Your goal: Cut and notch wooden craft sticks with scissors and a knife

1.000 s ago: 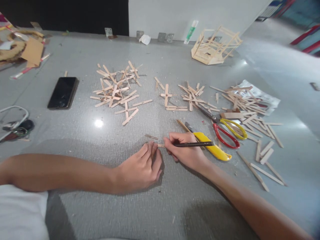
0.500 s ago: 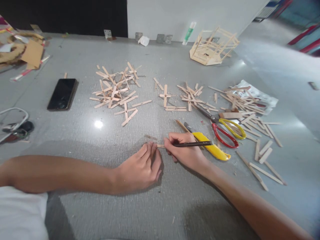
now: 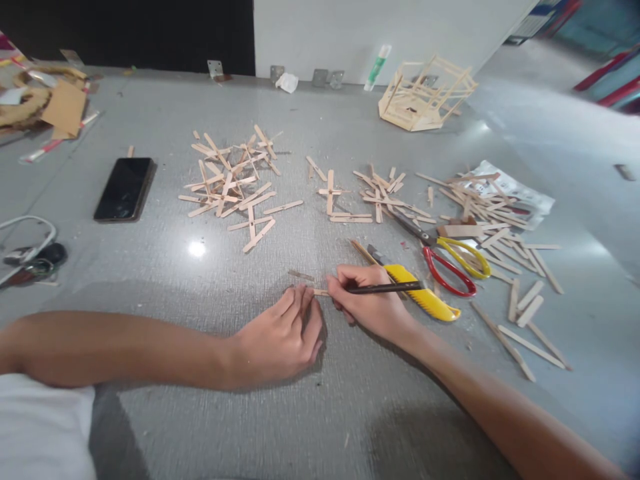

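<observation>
gray desk (image 3: 225,427) holds scattered sticks (image 3: 227,180). left hand's (image 3: 280,333) fingers pinch a small stick (image 3: 321,292); right hand's (image 3: 373,300) fingers close around a black pen (image 3: 385,288).

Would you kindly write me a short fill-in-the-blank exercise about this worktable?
The dark pen-like tool is in the person's ____ hand.
The left hand touches a thin stick of ____.
The scissors have one red handle and one ____ handle.
The phone lies with its screen facing ____.
right; wood; yellow; up

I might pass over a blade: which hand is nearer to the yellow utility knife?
Right. The right hand is beside the yellow utility knife; the left hand is farther left.
</observation>
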`<state>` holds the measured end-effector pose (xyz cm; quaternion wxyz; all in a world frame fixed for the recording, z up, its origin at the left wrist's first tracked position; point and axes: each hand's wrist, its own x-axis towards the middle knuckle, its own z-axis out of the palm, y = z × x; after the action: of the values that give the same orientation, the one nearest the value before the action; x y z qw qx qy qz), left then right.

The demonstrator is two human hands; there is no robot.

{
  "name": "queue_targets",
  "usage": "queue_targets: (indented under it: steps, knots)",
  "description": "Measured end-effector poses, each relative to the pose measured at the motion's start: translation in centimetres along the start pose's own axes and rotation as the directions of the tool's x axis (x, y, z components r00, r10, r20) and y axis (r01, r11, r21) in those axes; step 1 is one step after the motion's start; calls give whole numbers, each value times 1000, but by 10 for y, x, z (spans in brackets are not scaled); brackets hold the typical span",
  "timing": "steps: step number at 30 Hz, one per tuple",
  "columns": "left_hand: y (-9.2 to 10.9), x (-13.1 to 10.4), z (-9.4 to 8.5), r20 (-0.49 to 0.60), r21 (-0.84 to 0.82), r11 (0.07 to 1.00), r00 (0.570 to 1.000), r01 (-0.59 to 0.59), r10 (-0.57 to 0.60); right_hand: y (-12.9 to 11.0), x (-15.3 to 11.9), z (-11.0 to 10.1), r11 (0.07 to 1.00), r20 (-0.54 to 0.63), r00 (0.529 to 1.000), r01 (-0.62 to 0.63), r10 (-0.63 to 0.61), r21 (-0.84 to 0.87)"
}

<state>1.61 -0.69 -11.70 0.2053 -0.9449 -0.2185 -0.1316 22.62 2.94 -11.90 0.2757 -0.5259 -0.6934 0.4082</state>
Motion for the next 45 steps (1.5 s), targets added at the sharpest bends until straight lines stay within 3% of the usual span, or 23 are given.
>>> queue_targets:
  steps: [45]
  knots:
    - [1,-2,1,-14,-6,1000,1000,17,-17,0,0,1,999,-15,999,37,-37,-8]
